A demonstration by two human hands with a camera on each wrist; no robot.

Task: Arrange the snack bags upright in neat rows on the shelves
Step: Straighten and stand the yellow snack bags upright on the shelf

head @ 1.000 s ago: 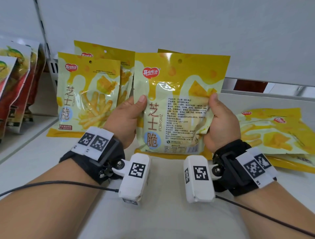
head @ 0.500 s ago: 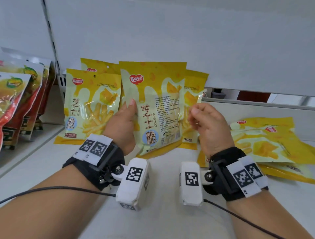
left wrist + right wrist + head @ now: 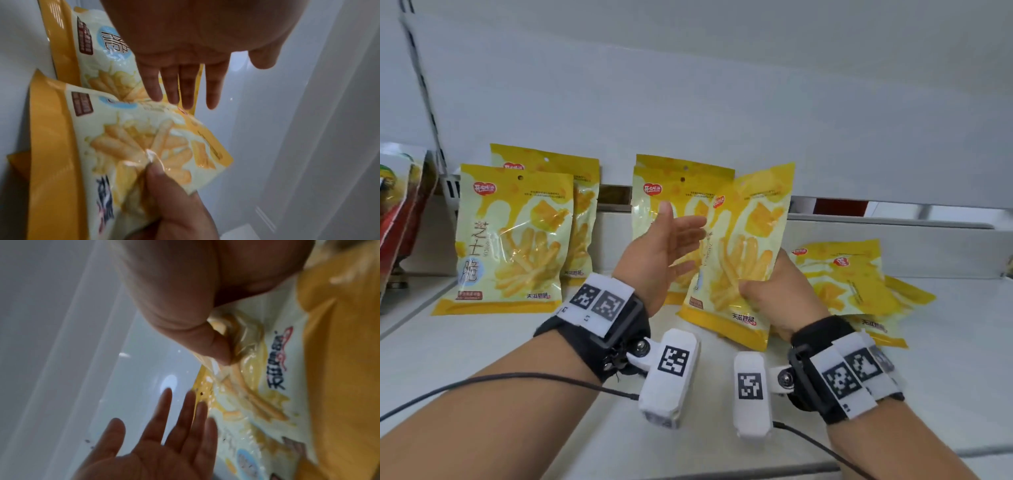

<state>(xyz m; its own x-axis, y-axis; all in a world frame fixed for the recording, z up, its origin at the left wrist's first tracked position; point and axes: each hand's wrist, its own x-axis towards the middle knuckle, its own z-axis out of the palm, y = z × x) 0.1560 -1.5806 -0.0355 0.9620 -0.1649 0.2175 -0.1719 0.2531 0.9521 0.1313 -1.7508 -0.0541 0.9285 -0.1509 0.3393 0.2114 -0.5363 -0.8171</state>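
My right hand pinches a yellow cheese-stick snack bag, thumb pressed into its front, holding it near upright and tilted right just above the white shelf. My left hand is spread flat with straight fingers beside the bag's left edge, holding nothing. Behind it two more bags stand upright. Another upright pair stands to the left. Several bags lie flat in a pile on the right.
Red and green snack bags stand on the neighbouring shelf section at far left. A white back panel closes the shelf behind. Bare shelf surface lies in front of the bags and at far right.
The bag held by both hands was set upright at the back. My left hand let go and spread flat. My right hand now holds a different bag, front facing me.
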